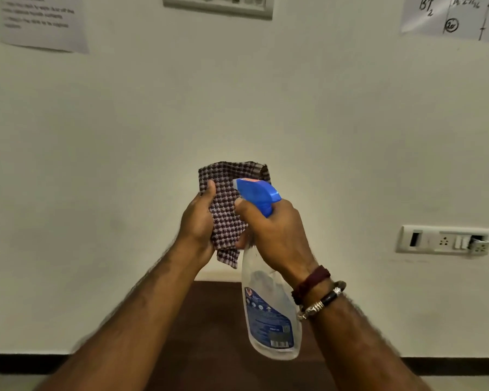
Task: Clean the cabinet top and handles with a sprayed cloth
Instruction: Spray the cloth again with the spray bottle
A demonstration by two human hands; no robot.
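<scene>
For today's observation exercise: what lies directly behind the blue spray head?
The checked cloth, held up by the left hand, sits behind the spray head, which the right hand grips. The cloth's middle-right part is covered by the sprayer; beyond is wall.

Checked maroon cloth (227,210) held upright beside blue-headed clear spray bottle (268,306), above dark cabinet top (218,320).

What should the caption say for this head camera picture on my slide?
Left hand holds a checked cloth while right hand aims the spray bottle at it.
</scene>
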